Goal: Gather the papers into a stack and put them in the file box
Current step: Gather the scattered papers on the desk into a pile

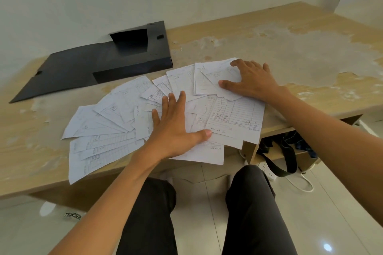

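Head view, only cam. Papers (116, 122) lie fanned in a loose overlapping arc on the worn desk (290, 51), just in front of the file box (116, 62); several sheets overhang the desk's near edge. File box is open, lid flap laid out flat to its left, cavity facing up, nothing seen inside.

Left hand (176, 128): flat, fingers spread, palm pressing down on mid-fan, nearer the person than the box. Nothing gripped. Right hand (250, 80): also flat and splayed, resting on the sheets at the fan's far right end, off the box's right corner. No sheet pinched or lifted.

Assessment: gathering step, early; no stack formed yet.

Recs for doing it well:
- Sweep both palms inward toward the fan's centre w/ light pressure so sheets slide over each other, not crumple.
- Pull overhanging sheets back first; they look liable to fall.
- Far-left sheets sit beyond left hand's reach as placed; needs a second sweep.
- Square edges by tapping on desk before moving to box.
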The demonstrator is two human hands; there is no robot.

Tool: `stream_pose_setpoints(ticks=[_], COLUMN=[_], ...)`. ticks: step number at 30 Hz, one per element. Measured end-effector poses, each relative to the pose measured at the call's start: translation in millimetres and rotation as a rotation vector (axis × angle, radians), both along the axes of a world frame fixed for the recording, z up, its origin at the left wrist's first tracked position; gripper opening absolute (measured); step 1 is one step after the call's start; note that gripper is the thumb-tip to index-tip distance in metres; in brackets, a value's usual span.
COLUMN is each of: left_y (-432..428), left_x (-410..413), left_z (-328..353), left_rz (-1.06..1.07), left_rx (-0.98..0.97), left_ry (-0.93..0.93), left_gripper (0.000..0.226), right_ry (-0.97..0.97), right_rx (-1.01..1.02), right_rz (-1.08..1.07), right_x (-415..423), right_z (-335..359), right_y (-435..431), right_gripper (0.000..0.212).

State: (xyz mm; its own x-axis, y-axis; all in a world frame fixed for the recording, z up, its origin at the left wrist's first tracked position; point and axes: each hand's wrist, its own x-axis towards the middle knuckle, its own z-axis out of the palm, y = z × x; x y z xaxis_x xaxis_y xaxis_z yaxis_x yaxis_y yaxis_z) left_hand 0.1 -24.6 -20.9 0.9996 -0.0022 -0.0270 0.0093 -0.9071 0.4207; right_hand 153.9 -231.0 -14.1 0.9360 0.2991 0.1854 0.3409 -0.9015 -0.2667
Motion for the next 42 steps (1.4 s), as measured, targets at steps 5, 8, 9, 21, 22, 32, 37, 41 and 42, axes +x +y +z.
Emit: stream_pose_setpoints(ticks=[5,8,9,21,22,32,37,41,42], left_y=[13.4,14.0,12.8,-29.0,-23.6,12.4,22.0,23.8,22.3], left_x=[0.0,-3.2,-5.0,3.3,4.2,-0.3,-2.4,-9.3,-12.5], left_z=[-0.9,-1.7,-2.2,-0.5,-0.2,3.1,3.4,-2.0,-2.7], left_rz=[0.037,0.093,0.11,0.114,0.129,0.251,0.302,0.271,0.244], left_rx=[0.004,-0.061,-0.078,0.089,0.073,0.006,-0.105,-0.141,-0.137], left_ry=[-0.02,-0.039,-0.075,-0.053,-0.037,-0.024,-0.078,-0.226,-0.238], left_gripper=[0.101,0.084,0.079,0.13,0.129,0.124,0.105,0.089,0.094], right_ry=[-0.009,-0.005,-0.004,0.033,0.035,0.062,0.064,0.07,0.072], right_rx=[-0.008,-0.003,0.001,0.049,0.051,0.101,0.099,0.101,0.1], right_rz=[0.02,0.014,0.013,-0.059,-0.057,-0.037,-0.013,0.015,0.023], right_x=[-2.4,-2.0,-2.0,-10.8,-11.6,-10.6,-8.9,-6.3,-5.7], right_z=[-0.5,0.1,0.2,1.7,1.9,6.7,7.1,6.9,6.6], right_y=[10.4,11.2,11.1,20.8,21.4,30.8,31.0,32.6,33.4], right_gripper=[0.079,0.079,0.079,0.077,0.077,0.074,0.072,0.071,0.071])
